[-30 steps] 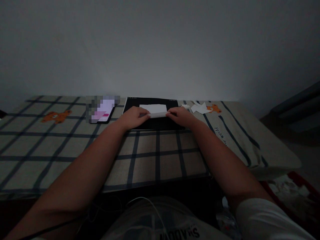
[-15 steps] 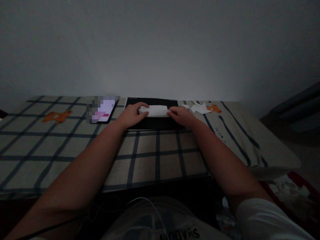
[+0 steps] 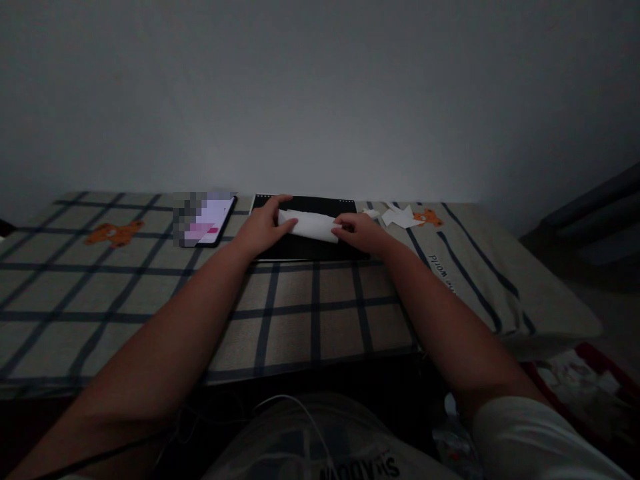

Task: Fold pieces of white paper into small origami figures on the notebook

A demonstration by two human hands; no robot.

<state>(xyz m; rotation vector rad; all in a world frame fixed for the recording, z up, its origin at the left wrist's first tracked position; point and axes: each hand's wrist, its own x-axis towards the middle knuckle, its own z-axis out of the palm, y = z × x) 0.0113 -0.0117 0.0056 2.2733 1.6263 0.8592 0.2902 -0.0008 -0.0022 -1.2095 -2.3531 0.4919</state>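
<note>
My left hand [image 3: 263, 229] and right hand [image 3: 361, 232] pinch opposite ends of the folded paper [image 3: 310, 225], steadying it over the black pad [image 3: 305, 247].

Single head-worn camera looked forward and down from behind the checked bed [image 3: 310, 313], wall beyond, arm's reach.

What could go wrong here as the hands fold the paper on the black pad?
The paper sits skewed between the left hand and right hand, so a crease might run crooked. The dim light could hide misaligned edges. The phone lies close beside the pad, so a sweeping left hand might knock it.
</note>
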